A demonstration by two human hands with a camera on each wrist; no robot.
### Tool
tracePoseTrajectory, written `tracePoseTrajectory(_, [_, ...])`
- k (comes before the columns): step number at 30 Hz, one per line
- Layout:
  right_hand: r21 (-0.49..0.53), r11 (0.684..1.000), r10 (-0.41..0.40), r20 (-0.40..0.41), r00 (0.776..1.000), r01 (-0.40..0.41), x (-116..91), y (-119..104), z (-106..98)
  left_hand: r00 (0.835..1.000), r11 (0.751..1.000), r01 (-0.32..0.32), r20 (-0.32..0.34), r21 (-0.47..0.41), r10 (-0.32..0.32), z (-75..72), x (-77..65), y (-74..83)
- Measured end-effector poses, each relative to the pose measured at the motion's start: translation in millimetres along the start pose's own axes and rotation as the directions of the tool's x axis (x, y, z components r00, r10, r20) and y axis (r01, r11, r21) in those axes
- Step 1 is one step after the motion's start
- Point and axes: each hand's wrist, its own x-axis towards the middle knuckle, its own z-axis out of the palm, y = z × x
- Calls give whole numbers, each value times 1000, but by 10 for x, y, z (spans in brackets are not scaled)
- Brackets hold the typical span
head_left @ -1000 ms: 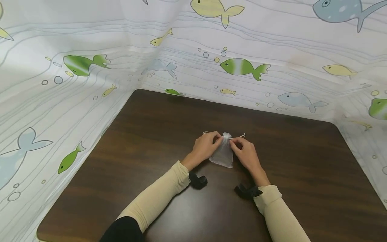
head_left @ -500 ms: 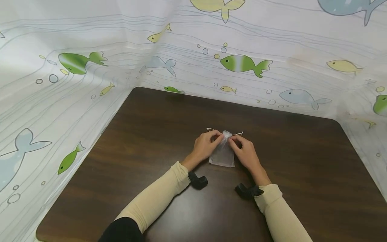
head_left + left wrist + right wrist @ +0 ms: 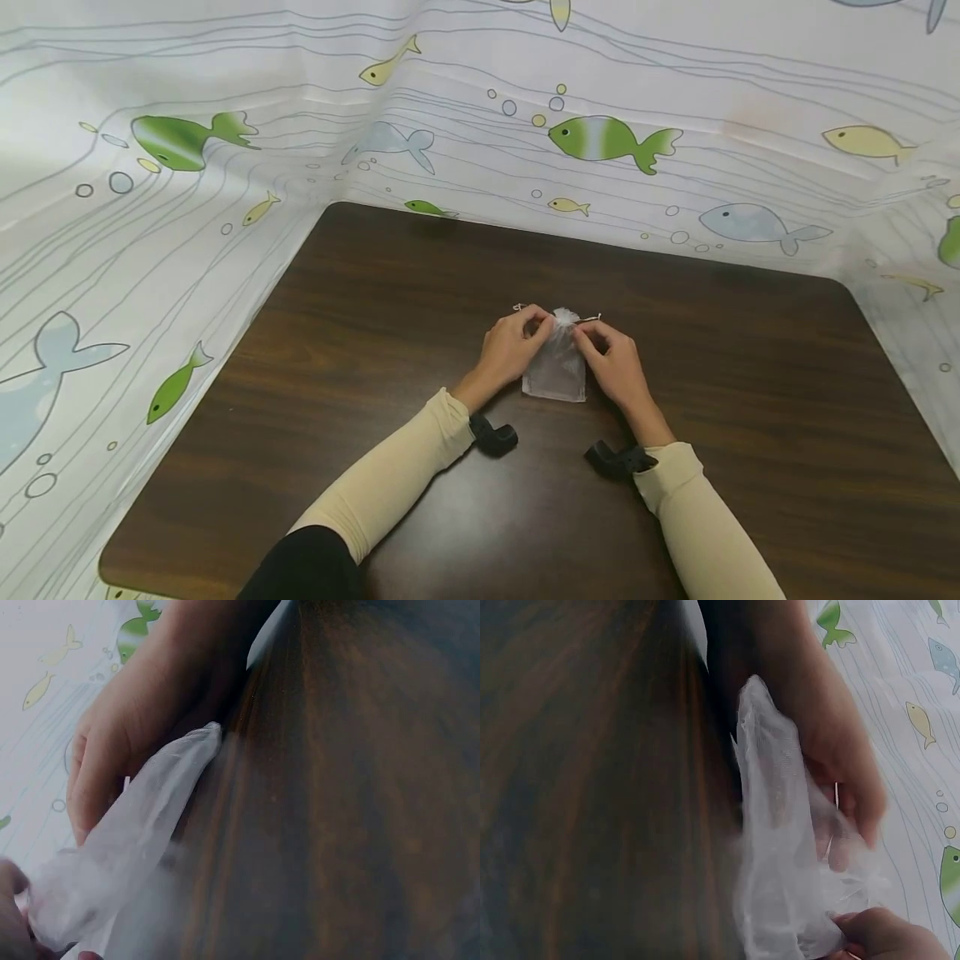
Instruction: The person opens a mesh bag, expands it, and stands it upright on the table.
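A small sheer white drawstring pouch lies at the middle of the table, its frilled mouth toward the far edge. My left hand pinches the left side of its gathered neck between thumb and fingertips. On the right side of the neck, my right hand pinches in the same way. Thin white cord ends stick out past both hands. In the right wrist view the pouch looks puffed and translucent, with nothing distinct inside. The left wrist view shows its cloth bunched between the two hands.
The dark wood-grain table has rounded corners. A white sheet with printed fish hangs along its far, left and right sides. Black camera mounts sit at both wrists, below cream sleeves.
The pouch's neck has widened slightly and its body lies squarer. The cord ends reach out less to the sides. Both hands keep their pinch, while the head view has tilted down a little.
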Motion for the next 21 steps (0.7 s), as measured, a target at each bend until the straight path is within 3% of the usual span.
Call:
tracePoseTrajectory(9, [10, 1000, -19, 17, 1000, 19, 6, 3, 10, 1000, 1000, -24, 10, 11, 24, 7, 3, 0])
tracePoseTrajectory(21, [-10, 1000, -12, 45, 999, 13, -17, 3, 2, 999, 999, 10, 48, 35, -12, 9, -7, -4])
